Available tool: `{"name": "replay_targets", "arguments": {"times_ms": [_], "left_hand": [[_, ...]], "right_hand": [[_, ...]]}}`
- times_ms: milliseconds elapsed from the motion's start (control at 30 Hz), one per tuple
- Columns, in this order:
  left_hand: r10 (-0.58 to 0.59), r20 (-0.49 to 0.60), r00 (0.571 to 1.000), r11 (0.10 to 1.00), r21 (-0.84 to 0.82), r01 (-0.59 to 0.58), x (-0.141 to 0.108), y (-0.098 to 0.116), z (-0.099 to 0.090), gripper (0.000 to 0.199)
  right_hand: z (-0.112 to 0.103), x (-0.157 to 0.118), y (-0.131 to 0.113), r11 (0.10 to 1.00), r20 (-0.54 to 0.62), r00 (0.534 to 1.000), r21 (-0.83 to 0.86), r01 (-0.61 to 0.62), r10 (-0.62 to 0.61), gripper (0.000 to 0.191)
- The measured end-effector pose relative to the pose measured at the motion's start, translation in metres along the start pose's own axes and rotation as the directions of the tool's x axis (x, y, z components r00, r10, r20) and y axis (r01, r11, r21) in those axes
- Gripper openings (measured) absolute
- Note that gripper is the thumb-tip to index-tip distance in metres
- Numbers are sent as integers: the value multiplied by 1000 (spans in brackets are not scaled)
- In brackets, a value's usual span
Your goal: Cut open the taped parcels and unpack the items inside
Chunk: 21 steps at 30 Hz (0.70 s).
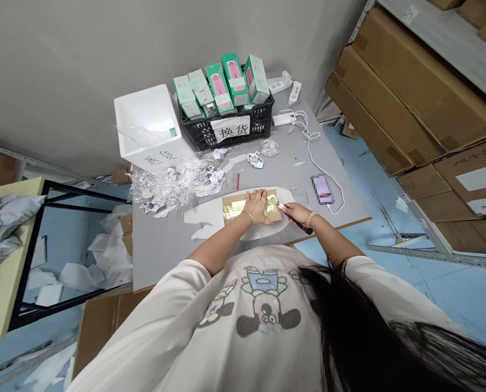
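On white paper, the taped cardboard box lies with its long axis left to right. The left hand spreads across its top; beside its right end, the nearer right hand grips a utility knife tip-first towards it.

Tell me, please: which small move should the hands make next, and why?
Perhaps draw the knife slowly across the tape, clear of the left hand: the right hand holds the knife beside the tape, and the left hand rests on the box.
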State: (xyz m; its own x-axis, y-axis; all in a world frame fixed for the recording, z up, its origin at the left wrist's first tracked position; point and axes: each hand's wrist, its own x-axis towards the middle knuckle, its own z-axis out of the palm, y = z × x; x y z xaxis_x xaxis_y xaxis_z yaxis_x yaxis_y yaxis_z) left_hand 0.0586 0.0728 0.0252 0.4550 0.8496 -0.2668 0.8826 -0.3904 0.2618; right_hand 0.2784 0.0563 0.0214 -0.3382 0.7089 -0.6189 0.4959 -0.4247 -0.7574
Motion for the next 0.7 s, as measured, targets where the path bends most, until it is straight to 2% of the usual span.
{"name": "replay_targets", "arguments": {"times_ms": [167,300,433,600,700], "left_hand": [[17,-14,1000,1000,-16,-17,-2,0,0,138],[52,-11,999,999,-14,-52,-3,-2,-1,135],[65,10,998,998,-1,-65,-4,-4,-4,135],[57,6,998,998,-5,-57,-4,-4,-3,136],[67,19,998,998,-3,-67,-3,-3,-3,137]], "right_hand": [[-2,-7,10,1000,-3,1000,-30,-8,8,35],[-4,0,8,995,-21,999,-99,24,-26,37],[1,2,6,998,-18,999,-56,26,-27,38],[-1,-13,21,999,50,999,-46,-2,4,40],[-1,-11,22,999,37,999,-42,-10,12,39]]}}
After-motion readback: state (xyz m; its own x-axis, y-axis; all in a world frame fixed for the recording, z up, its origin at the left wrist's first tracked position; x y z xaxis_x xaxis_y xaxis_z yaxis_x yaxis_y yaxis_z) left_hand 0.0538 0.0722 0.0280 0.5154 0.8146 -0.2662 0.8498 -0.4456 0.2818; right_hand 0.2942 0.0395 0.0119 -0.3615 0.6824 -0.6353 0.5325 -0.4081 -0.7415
